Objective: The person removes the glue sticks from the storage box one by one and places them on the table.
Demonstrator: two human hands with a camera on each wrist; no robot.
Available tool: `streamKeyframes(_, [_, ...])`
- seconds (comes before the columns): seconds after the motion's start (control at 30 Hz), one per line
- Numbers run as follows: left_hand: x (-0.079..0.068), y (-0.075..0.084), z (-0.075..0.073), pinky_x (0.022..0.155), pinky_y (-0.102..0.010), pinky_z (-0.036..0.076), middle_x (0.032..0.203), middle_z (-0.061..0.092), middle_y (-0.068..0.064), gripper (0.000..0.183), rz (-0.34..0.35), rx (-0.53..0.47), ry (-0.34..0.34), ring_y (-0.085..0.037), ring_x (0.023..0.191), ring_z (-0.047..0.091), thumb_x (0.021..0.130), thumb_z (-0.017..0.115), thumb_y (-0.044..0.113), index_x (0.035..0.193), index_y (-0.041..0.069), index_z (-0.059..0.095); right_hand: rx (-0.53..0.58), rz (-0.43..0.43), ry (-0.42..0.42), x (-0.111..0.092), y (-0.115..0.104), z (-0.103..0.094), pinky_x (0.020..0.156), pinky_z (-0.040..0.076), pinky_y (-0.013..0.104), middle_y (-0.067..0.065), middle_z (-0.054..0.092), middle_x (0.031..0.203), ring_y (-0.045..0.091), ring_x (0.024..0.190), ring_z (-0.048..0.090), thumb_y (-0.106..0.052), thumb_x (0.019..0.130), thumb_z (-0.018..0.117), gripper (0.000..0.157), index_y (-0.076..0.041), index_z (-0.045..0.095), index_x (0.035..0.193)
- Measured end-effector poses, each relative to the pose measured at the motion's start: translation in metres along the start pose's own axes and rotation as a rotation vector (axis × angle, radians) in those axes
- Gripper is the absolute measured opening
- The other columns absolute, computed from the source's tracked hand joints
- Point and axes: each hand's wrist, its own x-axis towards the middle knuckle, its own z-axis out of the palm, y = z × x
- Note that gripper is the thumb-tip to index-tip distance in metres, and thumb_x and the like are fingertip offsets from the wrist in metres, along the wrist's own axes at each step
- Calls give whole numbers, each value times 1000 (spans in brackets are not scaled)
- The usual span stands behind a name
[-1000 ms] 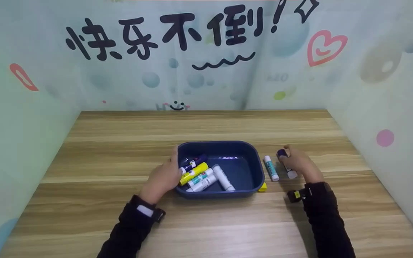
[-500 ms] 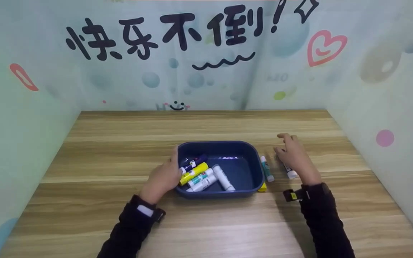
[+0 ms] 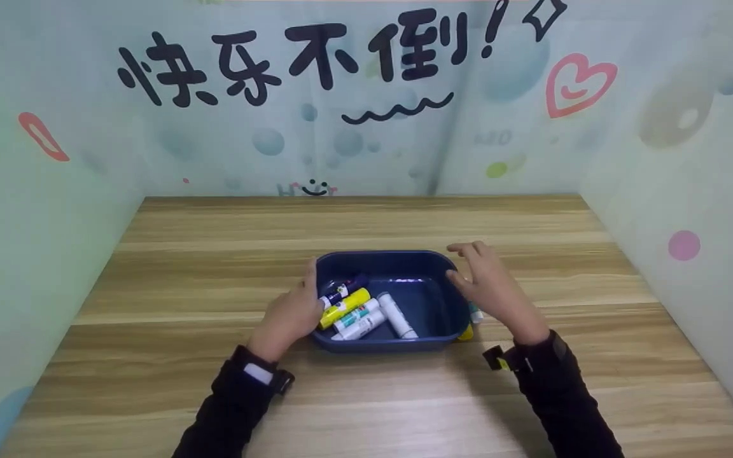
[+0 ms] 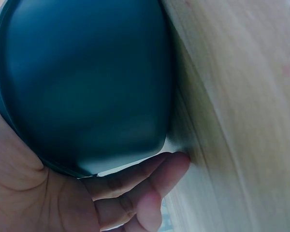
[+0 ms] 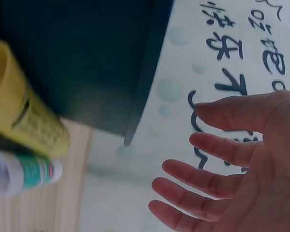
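Observation:
My left hand holds the left end of a dark blue plastic tub, fingers curled against its outside in the left wrist view. Several glue sticks lie in the tub's left half, among them a yellow glue stick, a purple one and a white one. My right hand hovers at the tub's right rim with fingers spread, holding nothing. Outside that end, a yellow glue stick and a white-and-teal one lie side by side, largely hidden from the head view.
The tub stands on a wood-grain table. Printed cloth walls enclose its back and sides. Each wrist wears a strap with a small camera, such as the right wrist camera.
My right hand has let go of the purple-capped glue stick and moved left to the tub's rim. The white-and-teal stick has shifted left, against the tub. My left hand stays put.

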Motion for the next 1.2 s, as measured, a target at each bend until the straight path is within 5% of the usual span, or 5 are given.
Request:
streamKeyframes(0.47, [0,1,0,77,-48,50,128,53,-26,72,-16,-11,-9,-38,92,62,92,48,18,148,2,6,-22,-131,-301,-2,-17,52,95,44,44,15,52,117,30,110,50,-26,85,66,48,-5,53,126])
streamKeyframes(0.67, [1,0,2,68,-48,49,118,59,-25,72,0,25,8,-36,81,62,90,48,16,148,0,7,-34,-128,-359,-3,-18,62,92,45,44,15,52,118,29,107,53,-36,84,67,51,-9,54,125])
streamKeyframes(0.9, [2,-1,2,73,-49,49,123,56,-25,73,-14,19,-9,-37,87,62,91,48,16,148,1,5,26,-111,-420,-2,-19,62,75,46,36,8,56,100,18,86,53,-20,85,65,52,-9,48,132])
streamKeyframes(1.1, [1,0,0,73,-48,49,124,56,-25,73,-23,18,-17,-37,87,62,91,47,17,148,2,5,-30,-40,-499,-2,-20,60,93,43,50,24,47,134,37,121,47,-18,86,62,60,-21,39,142])
streamKeyframes(1.2, [0,1,0,74,-48,49,125,55,-25,72,-26,20,-24,-37,88,62,92,47,17,149,2,5,-52,-9,-541,-1,-20,60,92,43,52,29,36,142,39,123,44,-20,88,59,62,-28,35,144])
